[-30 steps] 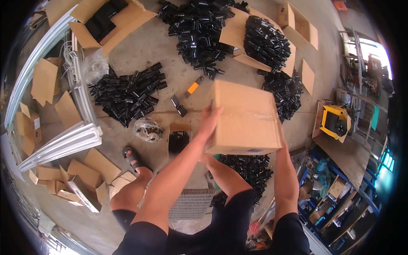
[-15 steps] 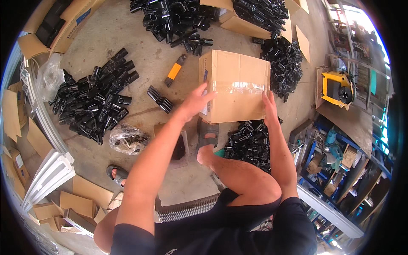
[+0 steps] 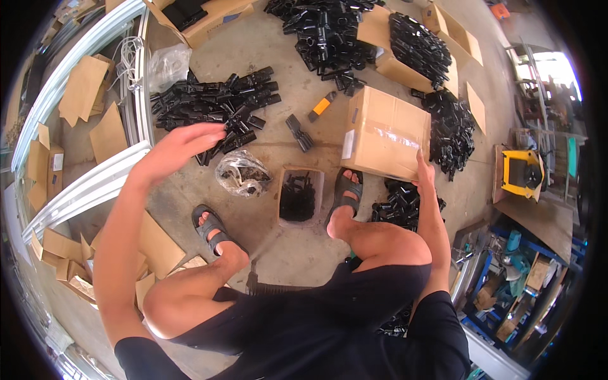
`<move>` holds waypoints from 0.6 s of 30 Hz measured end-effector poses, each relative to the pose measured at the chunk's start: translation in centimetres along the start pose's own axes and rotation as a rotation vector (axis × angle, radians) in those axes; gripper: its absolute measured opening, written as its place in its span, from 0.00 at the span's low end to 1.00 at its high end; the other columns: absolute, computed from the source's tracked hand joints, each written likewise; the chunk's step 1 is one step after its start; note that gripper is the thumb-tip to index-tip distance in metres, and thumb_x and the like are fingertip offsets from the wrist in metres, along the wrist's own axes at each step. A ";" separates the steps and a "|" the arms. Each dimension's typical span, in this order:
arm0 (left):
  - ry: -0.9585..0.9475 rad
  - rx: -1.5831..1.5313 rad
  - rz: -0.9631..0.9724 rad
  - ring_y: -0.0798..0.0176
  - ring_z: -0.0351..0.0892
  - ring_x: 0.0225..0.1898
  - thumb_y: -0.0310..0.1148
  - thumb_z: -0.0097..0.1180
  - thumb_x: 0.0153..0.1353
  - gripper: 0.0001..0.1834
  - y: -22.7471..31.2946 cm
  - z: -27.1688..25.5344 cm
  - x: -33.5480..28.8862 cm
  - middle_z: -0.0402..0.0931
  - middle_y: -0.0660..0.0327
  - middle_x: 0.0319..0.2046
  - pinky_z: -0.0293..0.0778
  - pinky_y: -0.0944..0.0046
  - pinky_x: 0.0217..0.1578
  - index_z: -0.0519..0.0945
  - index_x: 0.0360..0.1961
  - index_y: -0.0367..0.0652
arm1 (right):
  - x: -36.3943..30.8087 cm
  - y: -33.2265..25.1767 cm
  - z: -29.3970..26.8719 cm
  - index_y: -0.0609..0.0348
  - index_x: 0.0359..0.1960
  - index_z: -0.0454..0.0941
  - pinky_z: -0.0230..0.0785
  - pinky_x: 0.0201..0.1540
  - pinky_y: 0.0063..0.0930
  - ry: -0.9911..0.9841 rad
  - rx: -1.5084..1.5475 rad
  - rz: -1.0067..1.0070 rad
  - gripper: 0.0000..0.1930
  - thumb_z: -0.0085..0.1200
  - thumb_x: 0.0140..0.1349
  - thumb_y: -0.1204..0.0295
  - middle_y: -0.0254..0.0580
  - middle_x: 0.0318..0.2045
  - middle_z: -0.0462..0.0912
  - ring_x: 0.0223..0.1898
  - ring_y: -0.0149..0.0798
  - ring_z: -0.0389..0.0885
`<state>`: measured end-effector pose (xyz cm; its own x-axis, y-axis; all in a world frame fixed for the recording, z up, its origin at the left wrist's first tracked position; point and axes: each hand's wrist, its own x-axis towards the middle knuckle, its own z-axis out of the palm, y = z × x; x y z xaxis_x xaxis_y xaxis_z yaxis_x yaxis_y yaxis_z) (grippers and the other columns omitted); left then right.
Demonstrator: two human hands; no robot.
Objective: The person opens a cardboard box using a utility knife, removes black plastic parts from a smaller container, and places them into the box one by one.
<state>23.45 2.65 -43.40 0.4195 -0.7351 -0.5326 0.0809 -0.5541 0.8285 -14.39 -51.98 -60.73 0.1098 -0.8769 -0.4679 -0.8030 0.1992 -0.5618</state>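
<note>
I log the left hand (image 3: 180, 149) empty, fingers extended, near a heap of black tubular parts (image 3: 212, 101), right hand (image 3: 425, 172) holding the taped cardboard box (image 3: 389, 136) at its right edge, box just beyond the right sandal (image 3: 349, 188).

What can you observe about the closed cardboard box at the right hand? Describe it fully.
The box is plain brown, apparently corrugated cardboard, with straight edges. Shiny clear tape crosses its broad upper face; its left side bears a white label. It sits slightly askew beyond the right foot, the right hand touching its near right corner. Whether it rests on something is hidden.
</note>
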 end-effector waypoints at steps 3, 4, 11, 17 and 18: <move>0.062 -0.107 -0.060 0.64 0.75 0.61 0.41 0.53 0.75 0.27 -1.8 0.5 -5.8 0.77 0.59 0.63 0.66 0.60 0.66 0.70 0.71 0.41 | -1.1 0.6 0.2 0.69 0.51 0.82 0.76 0.35 0.34 0.000 -0.058 -0.036 0.44 0.60 0.57 0.33 0.51 0.43 0.85 0.42 0.43 0.84; 0.090 -0.125 -0.061 0.64 0.75 0.61 0.41 0.53 0.75 0.28 -2.4 1.2 -7.0 0.77 0.59 0.63 0.66 0.59 0.66 0.70 0.71 0.41 | -2.6 -0.1 0.9 0.69 0.49 0.83 0.74 0.36 0.33 -0.140 0.026 -0.118 0.40 0.59 0.61 0.35 0.48 0.40 0.85 0.40 0.40 0.83; 0.090 0.378 0.051 0.53 0.75 0.63 0.40 0.60 0.68 0.31 5.3 11.3 -13.4 0.77 0.53 0.62 0.67 0.54 0.65 0.71 0.69 0.39 | -2.6 -4.2 6.7 0.64 0.62 0.76 0.73 0.60 0.40 -0.052 -0.386 -0.427 0.38 0.59 0.64 0.41 0.57 0.55 0.84 0.59 0.54 0.81; 0.076 0.732 0.369 0.45 0.72 0.65 0.45 0.67 0.58 0.39 9.2 17.2 -18.2 0.75 0.49 0.62 0.65 0.46 0.66 0.72 0.67 0.36 | -6.2 -13.9 9.1 0.60 0.49 0.85 0.75 0.57 0.48 -0.252 -0.670 -1.049 0.25 0.56 0.67 0.49 0.59 0.51 0.85 0.56 0.57 0.82; 0.075 0.767 0.287 0.46 0.72 0.65 0.46 0.67 0.57 0.40 8.0 18.2 -17.8 0.75 0.50 0.62 0.64 0.46 0.66 0.71 0.67 0.36 | -7.5 -15.9 10.9 0.60 0.49 0.85 0.75 0.57 0.48 -0.347 -0.778 -1.074 0.24 0.55 0.68 0.50 0.59 0.51 0.85 0.56 0.56 0.82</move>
<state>0.17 4.19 -30.45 0.3911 -0.8758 -0.2828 -0.6675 -0.4815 0.5679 3.92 -43.78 -55.70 0.9283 -0.2662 -0.2596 -0.3366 -0.8982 -0.2827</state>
